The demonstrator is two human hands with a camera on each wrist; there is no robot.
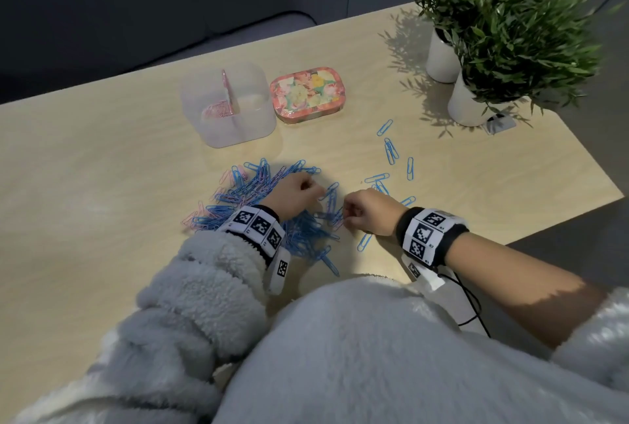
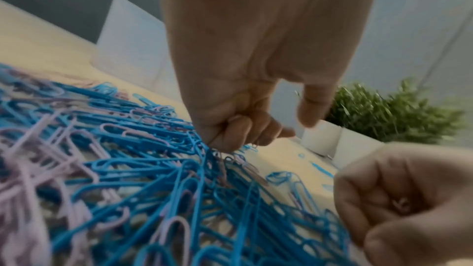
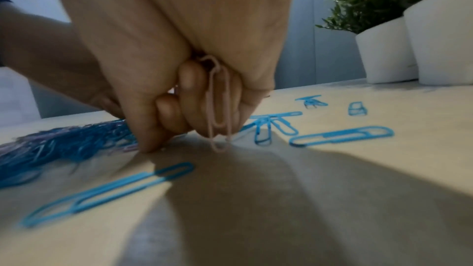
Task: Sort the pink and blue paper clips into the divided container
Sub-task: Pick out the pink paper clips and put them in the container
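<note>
Over the tangled heap of pink and blue wire paper clips (image 1: 258,199), we work with both hands low on the pale wooden table (image 1: 102,168).

Our right hand (image 1: 369,211) is curled round a few pink clips (image 3: 220,104), their long axis hanging straight down toward the table. Our left hand (image 1: 294,194) is bunched too, fingertips (image 2: 238,135) pinching into the heap; what it holds, we cannot tell. The clear plastic divided container (image 1: 231,107) sits beyond the heap, straight ahead and slightly left, pink clips already in its left compartment. That puts it nearer our left hand, so we reckon the right must reach forward across the heap. Loose blue clips (image 1: 391,151) lie scattered to the right.
</note>
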